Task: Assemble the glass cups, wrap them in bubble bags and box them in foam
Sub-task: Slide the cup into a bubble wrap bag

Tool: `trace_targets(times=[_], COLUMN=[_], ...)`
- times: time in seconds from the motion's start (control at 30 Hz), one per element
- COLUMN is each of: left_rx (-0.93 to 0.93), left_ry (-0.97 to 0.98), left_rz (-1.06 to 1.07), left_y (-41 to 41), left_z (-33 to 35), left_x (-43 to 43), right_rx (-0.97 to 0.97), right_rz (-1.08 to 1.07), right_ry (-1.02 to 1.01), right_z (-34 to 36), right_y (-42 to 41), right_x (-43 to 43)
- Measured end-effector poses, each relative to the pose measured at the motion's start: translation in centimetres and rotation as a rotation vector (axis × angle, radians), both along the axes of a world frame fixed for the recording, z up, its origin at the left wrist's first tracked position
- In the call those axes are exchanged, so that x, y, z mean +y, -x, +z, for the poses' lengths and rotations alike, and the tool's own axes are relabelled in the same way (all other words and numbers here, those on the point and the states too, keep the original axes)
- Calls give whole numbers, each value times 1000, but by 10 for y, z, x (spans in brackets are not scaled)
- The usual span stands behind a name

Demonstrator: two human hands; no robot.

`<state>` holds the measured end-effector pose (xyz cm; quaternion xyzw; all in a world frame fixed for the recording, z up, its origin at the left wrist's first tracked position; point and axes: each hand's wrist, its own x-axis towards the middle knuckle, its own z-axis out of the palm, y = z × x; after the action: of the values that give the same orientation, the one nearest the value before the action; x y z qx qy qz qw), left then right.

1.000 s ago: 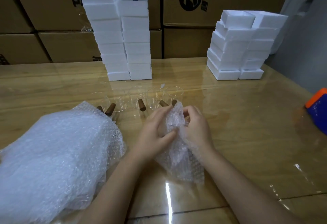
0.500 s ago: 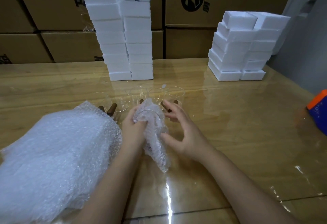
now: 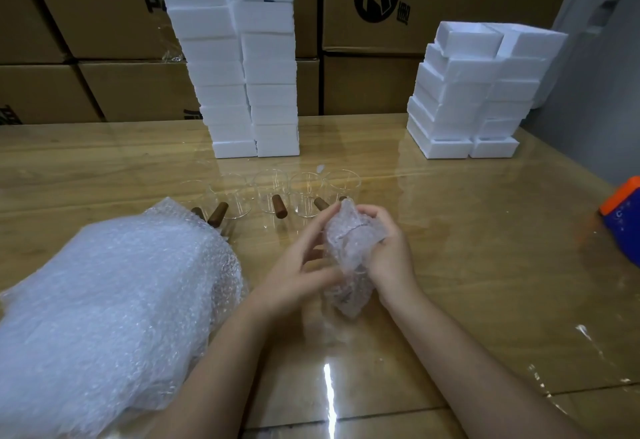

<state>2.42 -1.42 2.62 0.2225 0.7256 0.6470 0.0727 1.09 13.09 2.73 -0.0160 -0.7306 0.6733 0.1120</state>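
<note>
A bubble bag (image 3: 348, 248) with a glass cup inside it sits between my hands above the table's near middle. My right hand (image 3: 389, 248) grips the bag's upper right side. On the left side of the bag my left hand (image 3: 298, 265) touches it with fingers spread, a little blurred. Behind the hands stands a row of several clear glass cups (image 3: 270, 192) with brown wooden handles (image 3: 279, 206). A thick stack of bubble bags (image 3: 104, 307) lies at the near left.
Two tall columns of white foam boxes (image 3: 239, 61) stand at the back middle, and a lower pile of foam boxes (image 3: 474, 92) at the back right. Cardboard cartons (image 3: 398, 5) line the wall. An orange and blue object (image 3: 623, 217) lies at the right edge.
The wrapped cup shifted right, from my left hand's grasp into my right hand. My left hand loosened and now rests at the bag's left side.
</note>
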Motion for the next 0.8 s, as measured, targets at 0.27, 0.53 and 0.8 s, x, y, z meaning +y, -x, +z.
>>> trace_targets(times=[0.27,0.53,0.8], left_rx=[163,12,185], left_ry=[175,-142,97], left_rz=[165,504,534], left_y=[-1,2,-4], left_z=[-3,-2,2], left_x=[7,1,17], right_rx=[-29,135,232], right_rz=[64,299,46], right_ry=[18,-226,-287], right_z=[-4,-4,-4], right_y=[-2,-17,-17], right_x=[-6,-16,-18])
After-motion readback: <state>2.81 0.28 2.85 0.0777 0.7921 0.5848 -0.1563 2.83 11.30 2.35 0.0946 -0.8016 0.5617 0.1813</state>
